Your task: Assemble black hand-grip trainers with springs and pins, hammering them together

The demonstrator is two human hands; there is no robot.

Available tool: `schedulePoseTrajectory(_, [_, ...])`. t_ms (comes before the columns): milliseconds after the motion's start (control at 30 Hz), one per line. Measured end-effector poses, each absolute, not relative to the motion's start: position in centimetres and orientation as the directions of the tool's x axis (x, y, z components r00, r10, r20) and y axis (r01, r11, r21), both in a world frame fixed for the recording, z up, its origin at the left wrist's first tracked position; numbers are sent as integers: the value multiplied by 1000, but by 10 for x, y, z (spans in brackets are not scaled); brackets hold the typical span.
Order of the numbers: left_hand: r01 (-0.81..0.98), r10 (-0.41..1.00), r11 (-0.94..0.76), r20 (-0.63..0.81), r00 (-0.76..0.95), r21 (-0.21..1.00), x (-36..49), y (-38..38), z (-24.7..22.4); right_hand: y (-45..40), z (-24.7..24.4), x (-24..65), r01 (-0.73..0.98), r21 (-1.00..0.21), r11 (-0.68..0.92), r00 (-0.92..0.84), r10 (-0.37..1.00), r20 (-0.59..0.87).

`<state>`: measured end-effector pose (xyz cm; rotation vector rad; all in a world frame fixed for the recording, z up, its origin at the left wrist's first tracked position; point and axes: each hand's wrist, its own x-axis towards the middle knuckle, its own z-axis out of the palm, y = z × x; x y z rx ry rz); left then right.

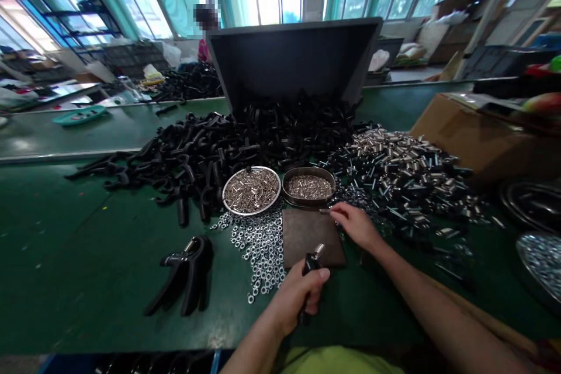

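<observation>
My left hand (302, 292) is wrapped round a black plastic part (312, 262) with a metal spring at its top, held over the front edge of a dark square plate (307, 234). My right hand (353, 222) pinches a small metal pin (325, 211) at the plate's back right corner. Behind the plate stand an oval tin (310, 187) of tiny metal pieces and a round dish (252, 190) of small pins. Many metal nuts (263, 251) lie left of the plate. A black clamp (188, 274) rests on the green table at the left.
Black plastic parts (193, 146) spill from a tipped grey bin (298, 58). Metal cylinders and bolts (394, 158) are heaped at the right, beside a cardboard box (473, 134). A metal bowl (541, 263) sits at the right edge. A person (204, 49) is behind the bin.
</observation>
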<state>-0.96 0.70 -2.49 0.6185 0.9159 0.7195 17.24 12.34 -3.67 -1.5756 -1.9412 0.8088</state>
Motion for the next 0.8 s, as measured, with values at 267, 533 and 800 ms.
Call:
schedulePoseTrajectory(267, [-236,868,492,-453,203,838,-16,4,-35,164,-50,211,840,-529,117,-17,982,190])
schedulePoseTrajectory(533, [-420,780,618,-586,221,665,-7,16,-28,89,-13,168,511,-789,341,-218,939,265])
schedulePoseTrajectory(800, [-442,790,606,-565,237,662,9,15,-24,45,-12,140,513,-682,522,-405,847,344])
